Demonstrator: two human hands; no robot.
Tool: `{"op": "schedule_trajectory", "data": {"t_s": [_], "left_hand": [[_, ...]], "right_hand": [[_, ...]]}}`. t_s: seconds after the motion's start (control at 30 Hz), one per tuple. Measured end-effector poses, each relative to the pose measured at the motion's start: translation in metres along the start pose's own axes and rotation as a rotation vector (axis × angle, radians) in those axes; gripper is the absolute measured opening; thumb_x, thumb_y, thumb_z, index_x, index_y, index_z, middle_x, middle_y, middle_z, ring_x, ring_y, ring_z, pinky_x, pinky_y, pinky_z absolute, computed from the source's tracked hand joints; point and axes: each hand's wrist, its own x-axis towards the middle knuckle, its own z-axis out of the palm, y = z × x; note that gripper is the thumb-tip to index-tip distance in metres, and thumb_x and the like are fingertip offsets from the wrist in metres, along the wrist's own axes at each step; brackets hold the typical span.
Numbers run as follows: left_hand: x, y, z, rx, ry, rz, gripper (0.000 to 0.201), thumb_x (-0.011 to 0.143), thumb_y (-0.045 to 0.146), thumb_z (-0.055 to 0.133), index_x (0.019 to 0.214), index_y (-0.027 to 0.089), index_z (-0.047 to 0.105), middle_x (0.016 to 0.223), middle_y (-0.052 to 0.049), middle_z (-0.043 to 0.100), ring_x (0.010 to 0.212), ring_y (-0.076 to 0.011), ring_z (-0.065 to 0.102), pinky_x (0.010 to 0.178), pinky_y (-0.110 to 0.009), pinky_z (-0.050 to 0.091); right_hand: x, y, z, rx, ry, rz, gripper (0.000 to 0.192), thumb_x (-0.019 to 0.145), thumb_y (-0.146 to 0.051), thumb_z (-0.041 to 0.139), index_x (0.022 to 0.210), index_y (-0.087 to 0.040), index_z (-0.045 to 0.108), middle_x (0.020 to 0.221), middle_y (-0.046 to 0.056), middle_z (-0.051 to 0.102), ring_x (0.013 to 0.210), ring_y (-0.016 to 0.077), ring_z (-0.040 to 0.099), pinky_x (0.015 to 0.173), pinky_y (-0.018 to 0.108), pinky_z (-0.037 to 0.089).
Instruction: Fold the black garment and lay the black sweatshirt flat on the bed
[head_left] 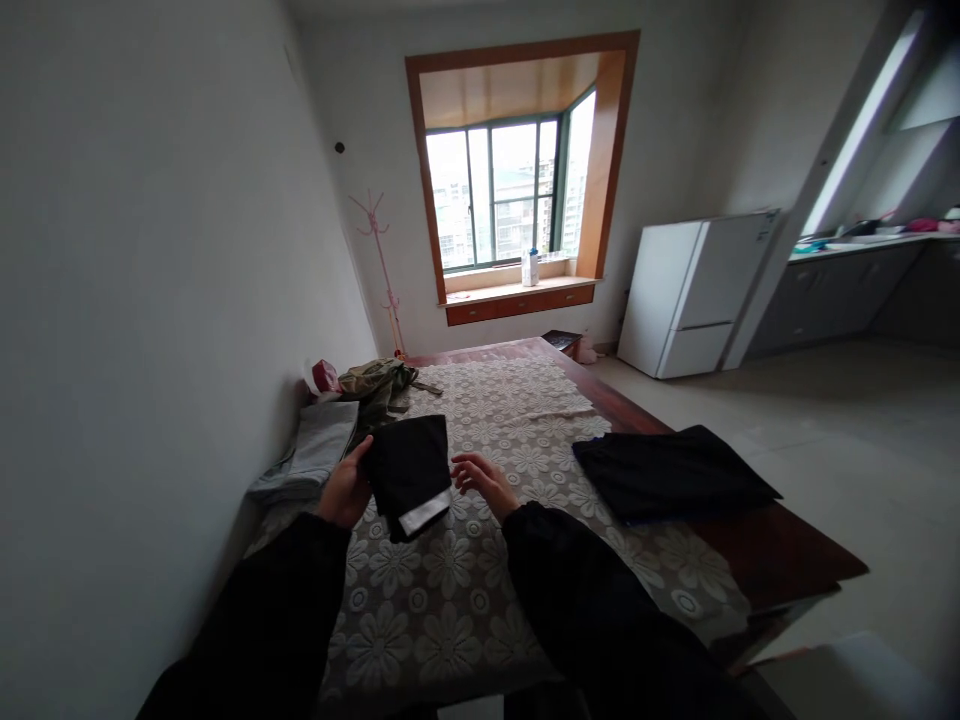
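Floral table (465, 590), folded garment (409, 470) in left grip (345, 492)

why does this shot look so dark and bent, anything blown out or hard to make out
Head view: the window is the only bright source and is blown out, leaving the room dim; the folded black garment under the left hand and beside the right hand loses detail, as do the sleeves; wide-lens distortion bows the walls and stretches the edges.

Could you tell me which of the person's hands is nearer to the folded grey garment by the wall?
Left. The left hand lies just right of the grey garment; the right hand is farther right.
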Motion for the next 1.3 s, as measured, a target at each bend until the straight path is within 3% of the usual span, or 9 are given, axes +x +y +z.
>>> {"op": "schedule_trajectory", "data": {"t_s": [0.2,0.37,0.57,0.7,0.8,0.93,1.03,1.13,1.3], "left_hand": [[-0.037,-0.035,0.051,-0.351,-0.159,-0.053,0.039,0.081,0.047,0.080,0.105,0.017,0.077,0.112,-0.011,0.079,0.097,-0.0229,0.074,0.074,-0.027,0.058],[-0.056,-0.045,0.072,-0.182,-0.226,0.037,0.049,0.074,0.052,0.084,0.108,0.017,0.080,0.099,-0.009,0.080,0.096,-0.0242,0.073,0.074,-0.027,0.055],[-0.066,-0.047,0.068,-0.129,-0.167,0.100,0.049,0.075,0.059,0.080,0.101,0.017,0.078,0.082,-0.003,0.077,0.073,-0.0167,0.067,0.064,-0.024,0.049],[-0.073,-0.046,0.063,-0.245,-0.205,0.047,0.044,0.076,0.055,0.080,0.097,0.017,0.074,0.081,-0.001,0.076,0.066,-0.0138,0.065,0.065,-0.024,0.050],[-0.081,-0.045,0.059,-0.375,-0.203,0.010,0.039,0.078,0.051,0.081,0.096,0.018,0.072,0.087,-0.003,0.077,0.075,-0.0167,0.069,0.069,-0.025,0.052],[-0.091,-0.037,0.048,-0.491,-0.153,-0.063,0.035,0.080,0.046,0.079,0.102,0.019,0.073,0.102,-0.006,0.078,0.094,-0.0212,0.072,0.080,-0.028,0.056],[-0.099,-0.031,0.042,-0.474,-0.137,-0.069,0.036,0.081,0.049,0.077,0.101,0.019,0.072,0.103,-0.006,0.078,0.095,-0.0220,0.072,0.079,-0.029,0.056],[-0.112,-0.031,0.045,-0.325,-0.127,0.073,0.042,0.079,0.053,0.077,0.103,0.020,0.069,0.101,-0.006,0.078,0.094,-0.0224,0.073,0.082,-0.032,0.056],[-0.136,-0.043,0.054,0.138,-0.157,0.389,0.049,0.073,0.032,0.084,0.119,0.025,0.067,0.118,-0.007,0.076,0.110,-0.0246,0.070,0.099,-0.037,0.051]], "right_hand": [[-0.014,-0.012,0.007,0.455,-0.176,0.143,0.052,0.082,-0.064,0.073,0.117,-0.027,0.067,0.101,0.003,0.067,0.087,0.0181,0.064,0.072,0.030,0.054],[-0.031,-0.026,0.011,0.583,-0.271,0.218,0.066,0.070,-0.071,0.079,0.118,-0.026,0.068,0.116,0.007,0.072,0.112,0.0296,0.065,0.096,0.044,0.052],[-0.051,-0.048,0.014,0.609,-0.248,0.324,0.066,0.072,-0.078,0.071,0.104,-0.020,0.073,0.106,0.012,0.076,0.115,0.0356,0.065,0.098,0.048,0.052],[-0.063,-0.069,0.024,0.563,-0.158,0.279,0.055,0.069,-0.050,0.086,0.113,-0.021,0.069,0.105,0.007,0.074,0.102,0.0281,0.069,0.091,0.040,0.054],[-0.076,-0.082,0.034,0.455,-0.011,0.260,0.051,0.065,-0.034,0.088,0.109,-0.021,0.068,0.099,0.005,0.072,0.096,0.0263,0.068,0.087,0.038,0.054],[-0.092,-0.095,0.043,0.289,0.120,0.121,0.057,0.069,-0.037,0.087,0.121,-0.026,0.064,0.113,0.005,0.071,0.112,0.0301,0.063,0.099,0.044,0.051],[-0.097,-0.102,0.047,0.201,0.148,0.085,0.057,0.074,-0.041,0.084,0.125,-0.027,0.063,0.114,0.005,0.071,0.111,0.0306,0.063,0.100,0.046,0.050],[-0.098,-0.107,0.054,0.132,0.121,0.021,0.053,0.075,-0.038,0.082,0.124,-0.027,0.063,0.110,0.003,0.071,0.106,0.0288,0.065,0.097,0.045,0.052],[-0.105,-0.110,0.068,0.072,0.138,-0.130,0.046,0.076,-0.031,0.077,0.120,-0.028,0.065,0.110,0.003,0.071,0.103,0.0259,0.066,0.093,0.041,0.053]]}}
